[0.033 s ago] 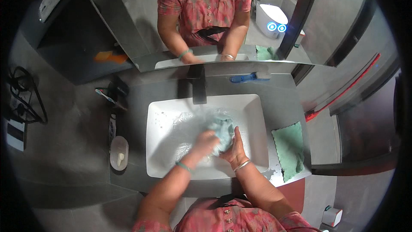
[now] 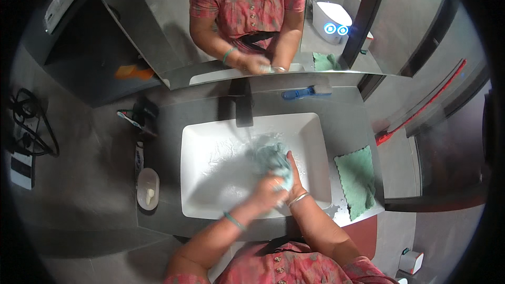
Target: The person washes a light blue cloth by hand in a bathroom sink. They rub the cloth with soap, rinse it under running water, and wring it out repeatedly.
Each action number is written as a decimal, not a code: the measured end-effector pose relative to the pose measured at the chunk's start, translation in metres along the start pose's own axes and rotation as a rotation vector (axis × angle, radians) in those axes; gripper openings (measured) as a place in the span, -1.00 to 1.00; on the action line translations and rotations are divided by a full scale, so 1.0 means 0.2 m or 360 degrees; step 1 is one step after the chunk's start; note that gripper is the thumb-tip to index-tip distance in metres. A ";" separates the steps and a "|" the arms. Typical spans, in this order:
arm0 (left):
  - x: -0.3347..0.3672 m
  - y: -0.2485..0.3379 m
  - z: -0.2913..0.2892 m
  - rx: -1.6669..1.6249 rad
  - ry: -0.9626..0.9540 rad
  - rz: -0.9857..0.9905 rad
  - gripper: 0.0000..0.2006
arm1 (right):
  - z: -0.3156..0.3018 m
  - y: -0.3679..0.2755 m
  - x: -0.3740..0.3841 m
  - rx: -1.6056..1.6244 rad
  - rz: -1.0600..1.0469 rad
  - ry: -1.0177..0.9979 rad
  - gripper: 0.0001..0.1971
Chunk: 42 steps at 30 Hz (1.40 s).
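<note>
Pale blue-green and soaked, the cloth (image 2: 269, 159) sits bunched in the middle of the white sink (image 2: 210, 147), just below the dark tap (image 2: 243, 106). Both hands are closed on it: the left hand (image 2: 268, 192) presses down over the near end, and the right hand (image 2: 292, 178) wraps it from the side, fingers curled round the wad.

My worry is the water. Wringing that hard so near the rim could throw splashes over the right edge, where wet patches already show on the surface (image 2: 344, 126) and a green towel (image 2: 359, 179) lies close enough to get wetter. A slippery wad could also squirt out of the grip and slap the basin wall.

The surface is grey stone or laminate. On its left lie a soap dish (image 2: 148, 188), a tube (image 2: 139, 156) and a toothbrush (image 2: 128, 118); behind the sink rests a blue brush (image 2: 305, 92). A mirror (image 2: 158, 37) rises behind, and a red-handled mop (image 2: 421, 108) leans at the right wall.
</note>
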State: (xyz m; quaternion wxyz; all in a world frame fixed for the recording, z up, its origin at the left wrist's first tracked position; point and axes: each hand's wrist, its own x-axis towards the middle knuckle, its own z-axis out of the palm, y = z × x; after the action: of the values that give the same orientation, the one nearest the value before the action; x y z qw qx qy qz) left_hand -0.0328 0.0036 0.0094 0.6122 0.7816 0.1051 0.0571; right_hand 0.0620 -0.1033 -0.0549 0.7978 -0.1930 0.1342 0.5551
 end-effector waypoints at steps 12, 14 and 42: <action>0.10 0.18 0.12 0.0804 0.0491 -0.0090 -0.67 | -0.03 0.14 0.01 0.0005 -0.0286 0.0138 -0.55; 0.03 0.25 0.18 0.1054 0.0164 0.0315 -0.72 | -0.03 0.14 -0.03 0.0207 -0.0354 0.0066 -0.52; 0.16 0.13 0.20 0.0774 0.0596 0.0190 -0.71 | 0.01 0.12 0.13 -0.0306 -0.0137 0.0285 -0.67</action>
State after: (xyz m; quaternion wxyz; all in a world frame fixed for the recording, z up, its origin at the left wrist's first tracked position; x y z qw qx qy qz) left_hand 0.0102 -0.0330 0.0242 0.3729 0.8858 0.1805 0.2090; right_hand 0.0490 -0.0729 -0.0672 0.7836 -0.3229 0.1427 0.5112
